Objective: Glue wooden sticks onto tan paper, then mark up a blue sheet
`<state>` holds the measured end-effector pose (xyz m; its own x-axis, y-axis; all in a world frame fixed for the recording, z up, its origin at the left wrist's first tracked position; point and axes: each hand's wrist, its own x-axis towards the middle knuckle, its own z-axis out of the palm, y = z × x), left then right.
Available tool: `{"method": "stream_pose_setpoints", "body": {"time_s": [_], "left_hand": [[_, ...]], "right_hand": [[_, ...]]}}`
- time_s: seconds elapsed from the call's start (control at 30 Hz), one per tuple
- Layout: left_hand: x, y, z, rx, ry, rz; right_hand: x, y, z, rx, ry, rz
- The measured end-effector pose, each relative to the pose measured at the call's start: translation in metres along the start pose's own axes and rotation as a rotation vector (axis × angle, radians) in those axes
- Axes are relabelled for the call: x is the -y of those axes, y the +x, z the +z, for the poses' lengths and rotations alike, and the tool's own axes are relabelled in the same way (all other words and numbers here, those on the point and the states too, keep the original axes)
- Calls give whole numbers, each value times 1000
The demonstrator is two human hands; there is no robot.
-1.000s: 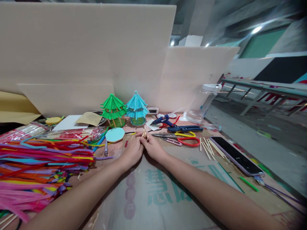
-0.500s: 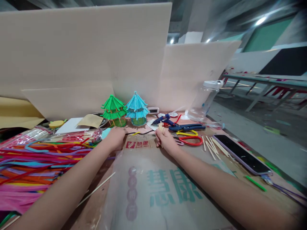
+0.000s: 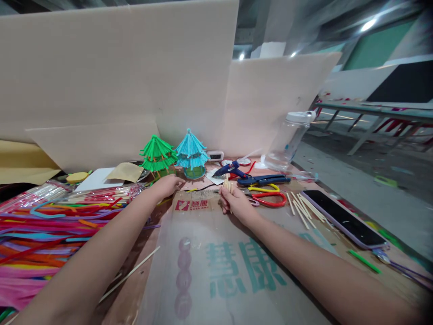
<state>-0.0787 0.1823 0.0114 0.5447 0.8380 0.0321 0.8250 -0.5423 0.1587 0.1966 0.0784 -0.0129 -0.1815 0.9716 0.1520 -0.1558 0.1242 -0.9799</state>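
Note:
My left hand (image 3: 168, 185) is in front of a small green-roofed pavilion model (image 3: 158, 154), covering part of its base. Its fingers are drawn together; whatever they hold, if anything, is hidden. A similar blue-roofed model (image 3: 191, 151) stands just beyond the fingertips. My right hand (image 3: 234, 199) is closed around a small bundle of thin wooden sticks (image 3: 228, 183), whose tips poke up above the fist. Under both forearms lies a plastic-covered cardboard sheet (image 3: 216, 230) with printed characters. Behind the right hand are a blue glue gun (image 3: 230, 169) and red-handled scissors (image 3: 270, 199).
Colourful pipe cleaners (image 3: 50, 239) fill the left side, below bagged sticks (image 3: 101, 194). On the right are loose sticks (image 3: 304, 208), a phone (image 3: 341, 217), blue-handled pliers (image 3: 264, 179) and a water bottle (image 3: 287, 140). White boards (image 3: 118, 81) stand behind the table.
My left hand has moved slightly to the right, its fingertips nearer the blue-roofed model. A pale blue patch beside it is out of sight. My right hand keeps its grip on the sticks.

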Motion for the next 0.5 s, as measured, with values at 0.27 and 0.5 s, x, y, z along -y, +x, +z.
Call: {"method": "stream_pose_setpoints", "body": {"time_s": [0.27, 0.5], "left_hand": [[-18, 10, 6, 28, -46, 175], [-33, 11, 18, -36, -92, 33]], "right_hand": [[0, 1, 0, -6, -19, 30], [7, -4, 3, -27, -63, 82]]}}
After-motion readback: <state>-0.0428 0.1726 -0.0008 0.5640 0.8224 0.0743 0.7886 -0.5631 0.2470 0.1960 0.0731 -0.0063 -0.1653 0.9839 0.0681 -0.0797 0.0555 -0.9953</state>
